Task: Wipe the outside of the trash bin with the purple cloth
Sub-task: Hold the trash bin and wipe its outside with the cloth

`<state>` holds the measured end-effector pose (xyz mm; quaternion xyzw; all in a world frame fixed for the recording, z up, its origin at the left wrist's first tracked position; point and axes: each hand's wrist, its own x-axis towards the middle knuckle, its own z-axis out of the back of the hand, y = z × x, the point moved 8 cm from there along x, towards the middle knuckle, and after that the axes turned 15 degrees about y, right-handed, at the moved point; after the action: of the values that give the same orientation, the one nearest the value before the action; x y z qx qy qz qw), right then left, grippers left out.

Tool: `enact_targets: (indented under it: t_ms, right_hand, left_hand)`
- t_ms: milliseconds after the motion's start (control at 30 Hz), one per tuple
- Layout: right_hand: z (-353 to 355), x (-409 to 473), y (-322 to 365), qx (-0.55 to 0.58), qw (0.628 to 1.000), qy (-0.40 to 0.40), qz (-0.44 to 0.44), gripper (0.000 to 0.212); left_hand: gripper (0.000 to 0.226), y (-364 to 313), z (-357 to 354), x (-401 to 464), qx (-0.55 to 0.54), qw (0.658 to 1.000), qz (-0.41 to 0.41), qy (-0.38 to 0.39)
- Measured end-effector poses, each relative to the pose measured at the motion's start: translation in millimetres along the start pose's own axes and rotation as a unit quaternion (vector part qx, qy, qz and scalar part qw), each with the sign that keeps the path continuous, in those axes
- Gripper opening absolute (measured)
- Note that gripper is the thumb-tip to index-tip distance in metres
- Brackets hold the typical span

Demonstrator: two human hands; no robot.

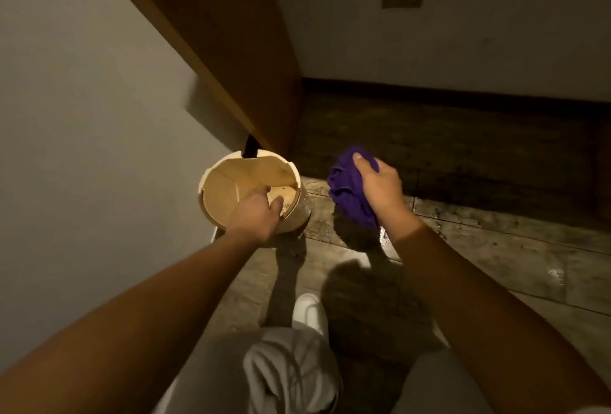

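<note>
**Bin steadied, wiping not yet begun**

Beside the wall, the trash bin [231,195] stands on the floor [463,248]. His left hand [256,215] grips its near rim; the right hand [380,188] clutches the bunched purple cloth [347,188] just beside it, apart. Outside appears unwiped.

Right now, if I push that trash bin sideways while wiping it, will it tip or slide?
The trash bin looks empty and thin-walled, so probably light and apt to slide. The left hand gripping its rim should steady it. The floor glistens, perhaps slippery.
</note>
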<state>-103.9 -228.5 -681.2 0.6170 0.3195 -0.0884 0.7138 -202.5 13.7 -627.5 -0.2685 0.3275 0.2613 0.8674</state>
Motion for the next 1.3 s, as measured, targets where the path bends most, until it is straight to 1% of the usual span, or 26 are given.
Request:
enact_targets:
  t_ms: [100, 200, 233, 300, 333, 400, 467, 567, 633, 667, 733, 800, 833, 900, 967, 1000, 1033, 1100, 1133, 1167, 1200, 1267, 1300]
  right_hand:
    - [-17, 47, -36, 0.001, 0.999, 0.027, 0.037, 0.023]
    - [-24, 83, -61, -0.034, 0.997, 0.045, 0.059, 0.028]
    - [-24, 91, -67, -0.039, 0.996, 0.046, 0.064, 0.029]
    - [-23, 100, -72, -0.043, 0.995, 0.050, 0.077, 0.036]
    - [-21, 102, -72, -0.040, 0.994, 0.054, 0.089, 0.040]
    - [-16, 99, -65, -0.031, 0.991, 0.062, 0.113, 0.044]
    - [-9, 90, -48, -0.009, 0.989, 0.071, 0.127, 0.036]
    - [4, 69, -6, 0.023, 0.986, 0.059, 0.152, 0.027]
    - [6, 55, 26, 0.018, 0.982, 0.044, 0.180, 0.022]
    - [2, 51, 41, 0.004, 0.979, 0.036, 0.199, 0.023]
    - [-9, 44, 59, -0.044, 0.969, 0.022, 0.242, 0.034]
    - [-28, 41, 61, -0.087, 0.958, 0.019, 0.273, 0.040]
    - [-40, 41, 55, -0.102, 0.954, 0.021, 0.282, 0.040]
    - [-67, 39, 43, -0.125, 0.946, 0.039, 0.298, 0.040]
    - [-100, 35, 34, -0.163, 0.928, 0.064, 0.329, 0.046]
    - [-115, 33, 30, -0.200, 0.915, 0.074, 0.342, 0.049]
    - [-129, 34, 25, -0.238, 0.904, 0.076, 0.347, 0.051]
    - [-143, 33, 10, -0.308, 0.880, 0.050, 0.359, 0.051]
    - [-147, 32, 3, -0.338, 0.866, 0.029, 0.368, 0.051]
    - [-150, 34, -5, -0.360, 0.855, 0.008, 0.373, 0.049]
    - [-149, 37, -14, -0.373, 0.852, -0.011, 0.367, 0.048]
    - [-133, 55, -34, -0.382, 0.868, -0.045, 0.313, 0.045]
    - [-119, 67, -47, -0.388, 0.879, -0.064, 0.271, 0.045]
  left_hand:
    - [0.063, 6, -29, 63, 0.027, 0.999, -0.020, 0.003]
    - [0.071, 9, -56, 111, 0.040, 0.999, -0.030, 0.015]
    - [0.070, 11, -65, 124, 0.038, 0.998, -0.032, 0.025]
    - [0.061, 16, -77, 138, -0.007, 0.999, -0.032, 0.042]
    - [0.055, 18, -81, 140, -0.027, 0.998, -0.039, 0.035]
    - [0.045, 22, -77, 136, -0.054, 0.997, -0.053, 0.007]
    - [0.041, 24, -62, 119, -0.076, 0.995, -0.070, -0.011]
    - [0.041, 16, -32, 84, -0.071, 0.993, -0.085, -0.030]
    - [0.048, 12, -20, 68, -0.089, 0.993, -0.078, -0.019]
    - [0.053, 13, -19, 62, -0.122, 0.990, -0.069, -0.003]
    - [0.057, 18, -25, 57, -0.225, 0.972, -0.055, 0.025]
    - [0.055, 18, -34, 58, -0.294, 0.953, -0.069, 0.023]
    - [0.050, 16, -39, 59, -0.315, 0.945, -0.082, 0.022]
    - [0.037, 4, -42, 60, -0.321, 0.938, -0.130, -0.004]
    - [0.042, -6, -39, 60, -0.301, 0.933, -0.190, -0.057]
    - [0.042, -7, -37, 61, -0.290, 0.931, -0.203, -0.087]
    - [0.038, -2, -35, 66, -0.291, 0.930, -0.196, -0.113]
    - [0.029, 17, -33, 78, -0.363, 0.906, -0.171, -0.137]
    - [0.025, 26, -33, 83, -0.359, 0.908, -0.163, -0.145]
    - [0.023, 34, -34, 83, -0.333, 0.917, -0.154, -0.159]
    - [0.030, 41, -33, 79, -0.305, 0.925, -0.137, -0.178]
    - [0.053, 71, -36, 75, -0.375, 0.906, -0.058, -0.188]
    - [0.058, 82, -38, 72, -0.393, 0.899, -0.029, -0.192]
